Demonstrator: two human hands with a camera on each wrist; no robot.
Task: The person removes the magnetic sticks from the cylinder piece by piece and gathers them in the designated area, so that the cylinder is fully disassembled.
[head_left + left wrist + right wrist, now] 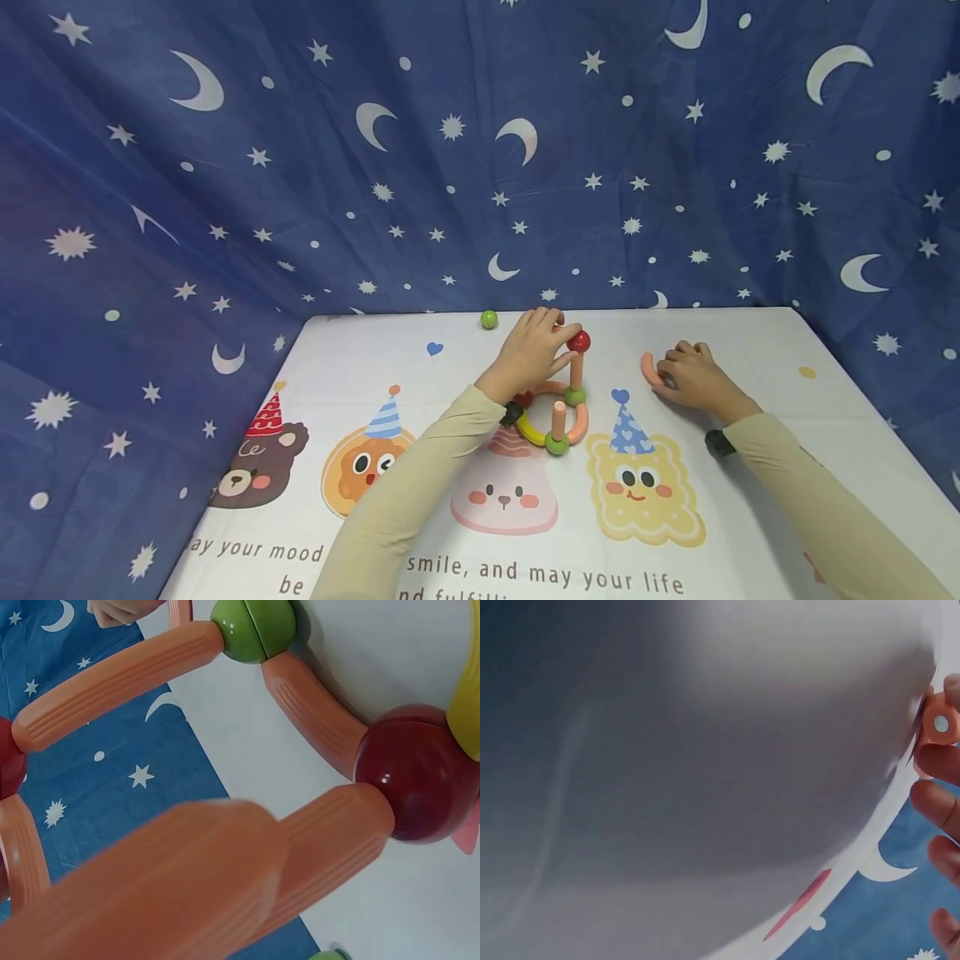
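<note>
On the white cloth stands a toy frame of curved orange rods, a yellow rod (pixel 531 430), green balls (pixel 557 445) and red balls (pixel 414 780). My left hand (pixel 528 354) reaches over it and pinches the red ball (pixel 578 341) atop an upright orange rod (pixel 576 371); part of that grip is hidden. A second upright rod (pixel 558 419) rises nearer me. To the right, my right hand (pixel 697 379) holds a curved orange rod (pixel 650 370) low over the cloth. In the right wrist view, this rod's end (pixel 939 724) shows a pale round spot between the fingertips.
A loose green ball (pixel 489 319) lies at the cloth's back edge, left of the frame. The white tablecloth (pixel 757 350) carries printed cartoon figures and lettering. A blue star-and-moon curtain (pixel 450 167) hangs behind and along both sides.
</note>
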